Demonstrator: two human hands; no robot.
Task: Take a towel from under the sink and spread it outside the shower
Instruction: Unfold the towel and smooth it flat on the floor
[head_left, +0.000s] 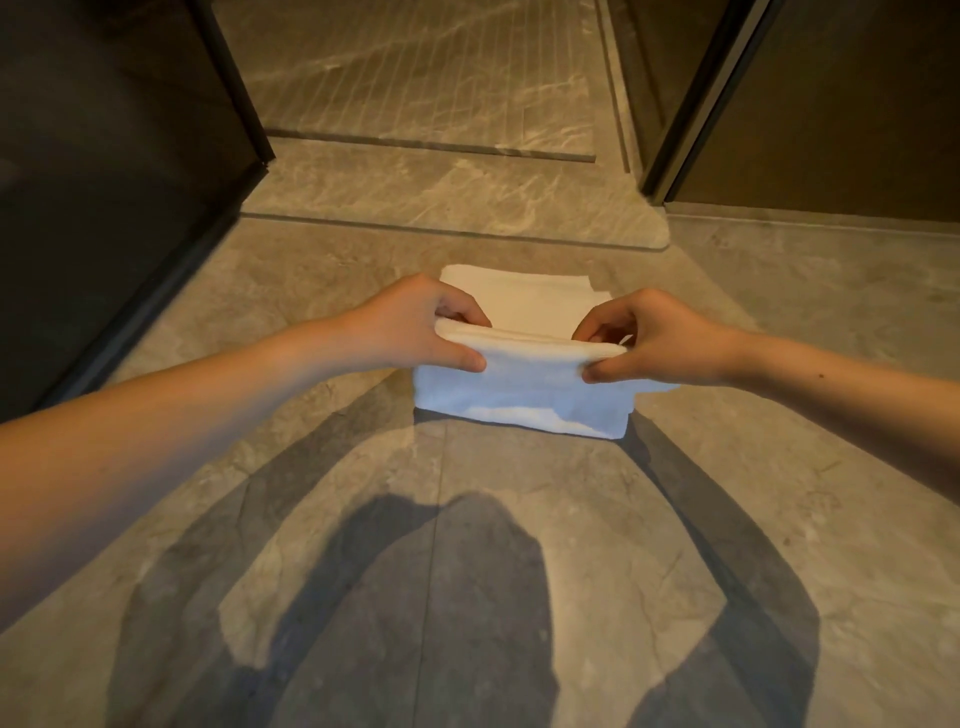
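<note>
A white folded towel (524, 384) is held just above the stone floor in the middle of the head view. My left hand (415, 325) pinches its upper left fold between thumb and fingers. My right hand (649, 338) pinches the upper right fold the same way. The towel's far part (519, 296) lies flat on the floor behind my hands, and a near flap hangs down toward me. The towel sits a short way in front of the raised shower threshold (452, 228).
Grooved shower floor (415, 73) lies beyond the threshold. A dark glass panel (104, 182) stands at the left and a dark door and frame (779, 104) at the right. Grey stone floor (467, 519) with my shadow spreads toward me.
</note>
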